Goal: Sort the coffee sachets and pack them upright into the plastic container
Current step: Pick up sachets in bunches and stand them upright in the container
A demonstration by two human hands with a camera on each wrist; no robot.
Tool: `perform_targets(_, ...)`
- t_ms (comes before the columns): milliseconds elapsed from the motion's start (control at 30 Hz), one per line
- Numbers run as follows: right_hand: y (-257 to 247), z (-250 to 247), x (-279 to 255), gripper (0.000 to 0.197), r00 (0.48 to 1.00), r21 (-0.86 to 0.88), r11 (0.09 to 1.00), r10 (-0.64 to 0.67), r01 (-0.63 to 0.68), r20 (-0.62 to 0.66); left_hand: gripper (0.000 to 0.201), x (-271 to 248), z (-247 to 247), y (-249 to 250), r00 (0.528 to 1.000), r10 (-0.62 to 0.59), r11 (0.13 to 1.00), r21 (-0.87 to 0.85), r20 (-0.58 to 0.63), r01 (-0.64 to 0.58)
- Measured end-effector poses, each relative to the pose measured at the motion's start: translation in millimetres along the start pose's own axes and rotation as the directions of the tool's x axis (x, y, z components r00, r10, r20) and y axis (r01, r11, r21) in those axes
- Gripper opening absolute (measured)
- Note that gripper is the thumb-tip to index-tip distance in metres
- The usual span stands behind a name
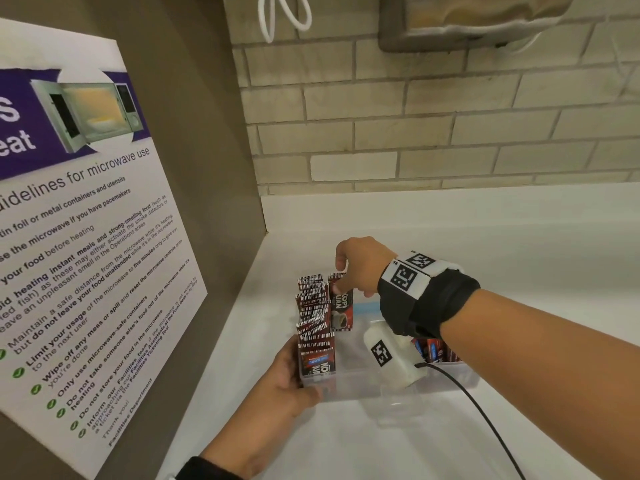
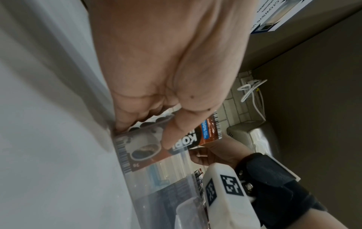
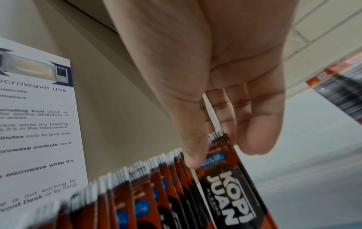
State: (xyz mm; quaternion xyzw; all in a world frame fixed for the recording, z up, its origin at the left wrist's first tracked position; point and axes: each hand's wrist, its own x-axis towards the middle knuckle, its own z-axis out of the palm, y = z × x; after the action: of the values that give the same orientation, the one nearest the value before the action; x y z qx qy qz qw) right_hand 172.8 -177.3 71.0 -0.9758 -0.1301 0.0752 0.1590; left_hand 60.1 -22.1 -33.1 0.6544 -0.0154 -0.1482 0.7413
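Note:
A clear plastic container (image 1: pixel 363 388) stands on the white counter. A row of red-brown coffee sachets (image 1: pixel 313 317) stands upright along its left wall. At the far end of that row my right hand (image 1: pixel 339 278) pinches the top of one Kopi Juan sachet (image 1: pixel 343 315), thumb in front and fingers behind. The right wrist view shows this sachet (image 3: pixel 231 186) between thumb and fingers of my right hand (image 3: pixel 221 155), beside the row (image 3: pixel 156 186). My left hand (image 1: pixel 298 375) grips the container's near left corner; its thumb presses the clear wall (image 2: pixel 160 186) over a sachet (image 2: pixel 147 150).
A second bunch of sachets (image 1: pixel 433 351) stands at the container's right side. A microwave poster (image 1: pixel 86 237) hangs on the brown panel close on the left. A brick wall (image 1: pixel 415 133) rises behind the counter. A black cable (image 1: pixel 478 410) trails from my right wrist over the counter.

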Motion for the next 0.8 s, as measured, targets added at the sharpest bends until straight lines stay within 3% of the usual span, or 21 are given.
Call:
perform_targets(67,2,-3,-2,0.044,0.999,0.021,1.0,-0.016,0.017,-0.043,0.074,0,-1,1,0.999,0.008,1.0,-0.001,-0.036,-0.008)
perform_targets(133,5,-9,-7,0.033,0.993,0.062,0.997,-0.041,0.049,-0.113,0.083,1,-5,2,0.985,0.043,0.999,-0.012,-0.166,-0.045)
perform_targets(267,15,-26,-26,0.014,0.957,0.23,0.962,-0.083,0.15,-0.279,0.065,-5,-15,24,0.855,0.282,0.952,0.017,-0.436,-0.305)
perform_targets(333,22,-31,-39,0.007,0.929,0.323,0.926,-0.072,0.197,-0.362,0.062,-12,-15,39,0.786,0.394,0.91,0.083,-0.477,-0.406)
perform_targets(400,33,-34,-50,0.006,0.905,0.393,0.888,-0.055,0.238,-0.423,0.058,-17,-8,52,0.764,0.47,0.875,0.123,-0.442,-0.468)
perform_targets(500,52,-34,-63,0.009,0.896,0.472,0.844,-0.022,0.254,-0.443,0.049,-18,14,65,0.819,0.496,0.868,0.137,-0.289,-0.478)
perform_targets(633,72,-33,-71,0.011,0.9,0.537,0.794,-0.029,0.286,-0.436,0.031,-3,51,68,0.934,0.352,0.921,0.199,-0.058,-0.334)
perform_targets(800,84,-39,-71,0.009,0.891,0.568,0.749,-0.067,0.342,-0.449,0.033,23,84,54,0.983,0.183,0.856,0.491,0.011,-0.164)
